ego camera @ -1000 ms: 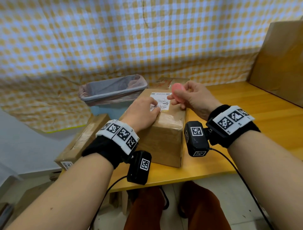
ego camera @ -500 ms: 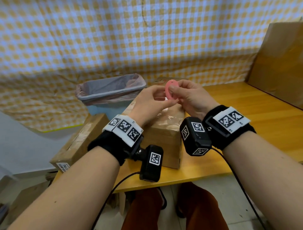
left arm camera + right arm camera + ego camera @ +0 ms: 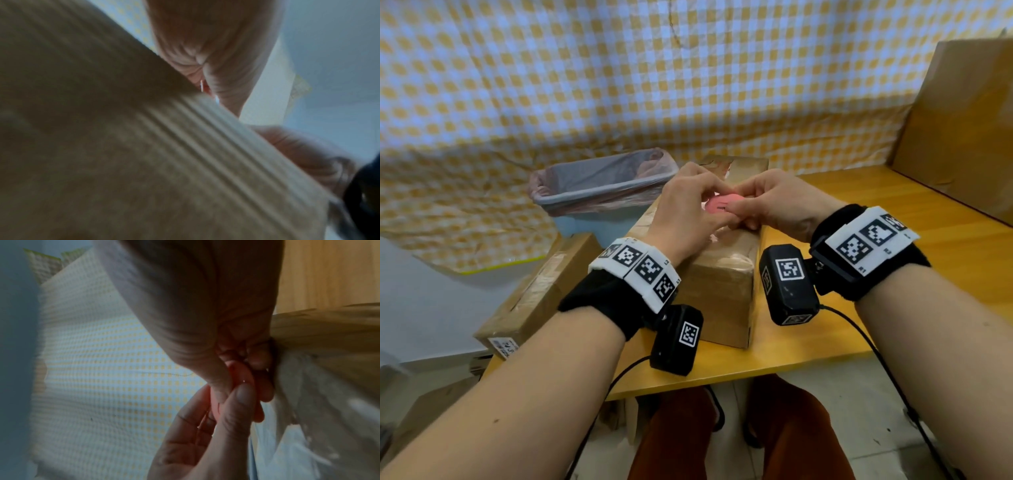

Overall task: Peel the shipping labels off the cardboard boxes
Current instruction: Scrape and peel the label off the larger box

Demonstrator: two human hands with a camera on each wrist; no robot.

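Observation:
A taped cardboard box (image 3: 719, 291) stands on the wooden table (image 3: 893, 260) in front of me. Both hands meet just above its top and hide its shipping label. Between them is a small pink oval tool (image 3: 717, 205). My right hand (image 3: 739, 209) pinches it from the right and my left hand (image 3: 707, 202) pinches it from the left. The right wrist view shows the pink tool (image 3: 240, 378) squeezed between fingertips of both hands. In the left wrist view the box (image 3: 144, 154) is a blur filling the frame, with curled fingers (image 3: 216, 56) above it.
A second cardboard box (image 3: 534, 301) with a small label (image 3: 502, 346) lies lower left, off the table edge. A lined bin (image 3: 602, 185) stands behind it. A large cardboard sheet (image 3: 962, 130) leans at the far right. Checked cloth covers the wall.
My left hand lifted off the label on the box top and came to the pink tool in my right hand. Both hands now hold it together, lower over the box.

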